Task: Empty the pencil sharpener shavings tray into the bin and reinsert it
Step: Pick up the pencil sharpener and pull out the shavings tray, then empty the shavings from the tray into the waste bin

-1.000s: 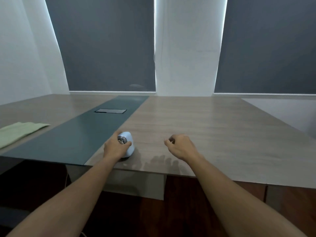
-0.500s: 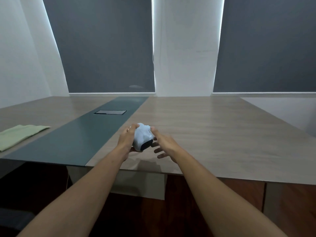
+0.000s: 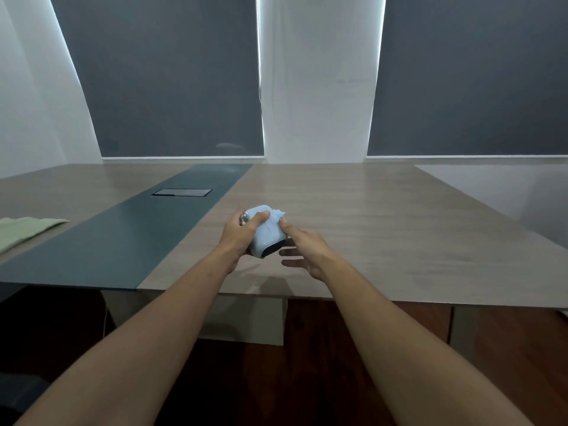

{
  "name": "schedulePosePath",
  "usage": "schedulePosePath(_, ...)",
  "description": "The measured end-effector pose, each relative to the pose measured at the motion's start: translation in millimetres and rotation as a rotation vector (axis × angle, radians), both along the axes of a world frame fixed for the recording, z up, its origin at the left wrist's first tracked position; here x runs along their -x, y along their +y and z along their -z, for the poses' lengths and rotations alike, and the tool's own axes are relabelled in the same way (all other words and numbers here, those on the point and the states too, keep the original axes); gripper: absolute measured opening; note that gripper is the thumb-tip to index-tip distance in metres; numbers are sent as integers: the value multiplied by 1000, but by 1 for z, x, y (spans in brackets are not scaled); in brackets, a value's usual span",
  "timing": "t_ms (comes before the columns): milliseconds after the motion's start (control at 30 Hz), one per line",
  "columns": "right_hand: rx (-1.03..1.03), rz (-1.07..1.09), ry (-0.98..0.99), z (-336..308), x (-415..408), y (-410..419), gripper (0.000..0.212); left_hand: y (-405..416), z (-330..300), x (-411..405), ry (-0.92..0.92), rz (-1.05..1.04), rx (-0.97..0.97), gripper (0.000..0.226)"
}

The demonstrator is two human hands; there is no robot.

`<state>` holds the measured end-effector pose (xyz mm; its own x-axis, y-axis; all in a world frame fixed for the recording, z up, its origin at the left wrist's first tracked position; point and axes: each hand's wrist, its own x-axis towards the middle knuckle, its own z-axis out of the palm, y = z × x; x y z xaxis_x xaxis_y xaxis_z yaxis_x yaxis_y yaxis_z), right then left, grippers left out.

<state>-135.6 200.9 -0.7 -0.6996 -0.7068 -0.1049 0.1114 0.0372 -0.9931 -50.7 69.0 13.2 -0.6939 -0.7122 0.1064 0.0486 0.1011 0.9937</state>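
Observation:
A small pale blue pencil sharpener is lifted above the wooden table, tilted with its dark tray end toward me. My left hand grips its left side, thumb on top, near the metal crank part. My right hand touches its right side with the thumb; the other fingers are spread below it. No bin is in view.
A dark green strip runs down the table with a flat cable hatch in it. A light green cloth lies at the far left. The table's near edge is just below my wrists, with dark floor beneath.
My left hand picked the sharpener up off the table and turned it. My right hand came over from the right and now touches its side.

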Motion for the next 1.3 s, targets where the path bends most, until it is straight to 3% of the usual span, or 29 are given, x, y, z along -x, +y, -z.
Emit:
schedulePosePath(200,163,130,-147,7,23,17,35,9,3,17,9,-13,74,28)
schedulePosePath(333,250,218,-203,14,46,36,43,10,9,27,-3,4,106,33)
schedulePosePath(433,230,322,-161,23,60,51,55,13,19,36,-7,-21,164,41)
schedulePosePath(600,187,416,-80,33,70,67,69,17,45,50,-94,-115,423,53)
schedulePosePath(867,68,428,68,39,72,83,53,23,68,60,-192,-139,537,61)
schedulePosePath(1067,5,406,145,36,70,107,56,32,55,56,-222,-200,570,81)
schedulePosePath(1300,-45,476,229,18,54,172,50,92,4,65,-54,-222,792,62)
